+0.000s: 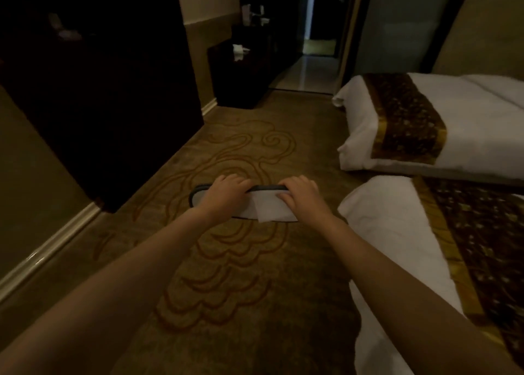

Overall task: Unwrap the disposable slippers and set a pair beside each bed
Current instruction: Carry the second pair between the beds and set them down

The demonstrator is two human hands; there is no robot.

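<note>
A dark cabinet [93, 97] fills the upper left of the frame. At centre, the left hand [224, 193] curls closed over the dark-edged slippers [269, 209], and just right of it the right hand [300, 196] grips the same pair, thumb pressed on its white face. The pair hangs above the carpet [226, 275], clear of it. At far right lie the near bed [397, 233] and the far bed [467, 119]. Risk: pulling the hands apart unevenly could tear the thin fabric or drop one slipper.
</note>
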